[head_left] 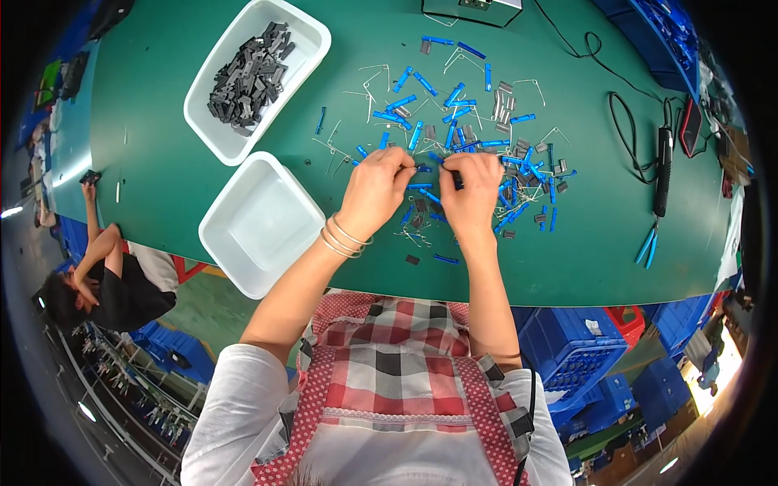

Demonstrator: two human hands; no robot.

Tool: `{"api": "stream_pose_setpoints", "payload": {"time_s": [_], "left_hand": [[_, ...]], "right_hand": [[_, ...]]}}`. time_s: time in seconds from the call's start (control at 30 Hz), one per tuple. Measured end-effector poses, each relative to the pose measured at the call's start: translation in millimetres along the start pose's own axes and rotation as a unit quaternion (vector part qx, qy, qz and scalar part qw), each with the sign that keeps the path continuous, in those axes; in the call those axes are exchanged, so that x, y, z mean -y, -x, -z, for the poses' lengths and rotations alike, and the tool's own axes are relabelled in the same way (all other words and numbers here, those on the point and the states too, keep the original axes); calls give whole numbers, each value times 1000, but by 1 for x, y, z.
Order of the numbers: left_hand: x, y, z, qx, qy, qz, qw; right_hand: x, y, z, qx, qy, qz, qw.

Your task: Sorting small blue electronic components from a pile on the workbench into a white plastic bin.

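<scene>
My left hand [374, 190], two thin bangles at its wrist, is closed in a pinch over the green table. A small blue strip [423, 168] sticks out from its fingertips. Just to the right, my right hand [472, 194] is closed, with a small black piece [459, 180] showing under its curled fingers. The tips of both hands are close together but apart. Around them lie several loose blue strips [415, 135], small grey blocks [504, 105] and thin bent wire springs [370, 84]. My fingers hide the exact shape of what they hold.
At the left stand a white tub [309, 61] of black pieces and another white tub [263, 219]. A black-handled tool [664, 170] with a cable and blue-handled pliers [647, 247] lie right. A metal box [474, 10] stands at the back. Another person [113, 271] sits far left.
</scene>
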State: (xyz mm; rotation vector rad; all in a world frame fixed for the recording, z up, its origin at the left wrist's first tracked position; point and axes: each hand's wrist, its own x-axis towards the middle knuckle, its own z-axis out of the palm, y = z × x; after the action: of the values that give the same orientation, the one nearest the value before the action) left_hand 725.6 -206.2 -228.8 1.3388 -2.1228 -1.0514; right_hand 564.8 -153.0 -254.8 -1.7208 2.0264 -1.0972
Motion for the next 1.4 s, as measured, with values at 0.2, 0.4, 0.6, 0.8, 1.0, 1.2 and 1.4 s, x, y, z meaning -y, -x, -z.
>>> {"api": "stream_pose_setpoints", "payload": {"time_s": [0.2, 0.4, 0.6, 0.8, 1.0, 1.2, 1.4], "left_hand": [[0, 5, 9, -65, 52, 60, 995], [3, 16, 21, -88, 8, 69, 994], [-13, 54, 78, -112, -29, 64, 991], [10, 104, 144, -118, -228, 86, 963], [0, 67, 142, -170, -171, 59, 969], [-3, 41, 120, -131, -77, 40, 988], [4, 40, 116, -113, -55, 49, 991]], "right_hand": [[3, -15, 19, -144, 69, -39, 986], [9, -3, -3, 19, 84, 27, 996], [7, -5, -2, 44, 96, 35, 994], [59, 5, -15, 57, -227, -80, 969], [135, 28, -54, 169, -339, -2, 926], [121, 26, -51, 142, -369, -149, 907], [61, 14, -15, 7, -250, -223, 942]]}}
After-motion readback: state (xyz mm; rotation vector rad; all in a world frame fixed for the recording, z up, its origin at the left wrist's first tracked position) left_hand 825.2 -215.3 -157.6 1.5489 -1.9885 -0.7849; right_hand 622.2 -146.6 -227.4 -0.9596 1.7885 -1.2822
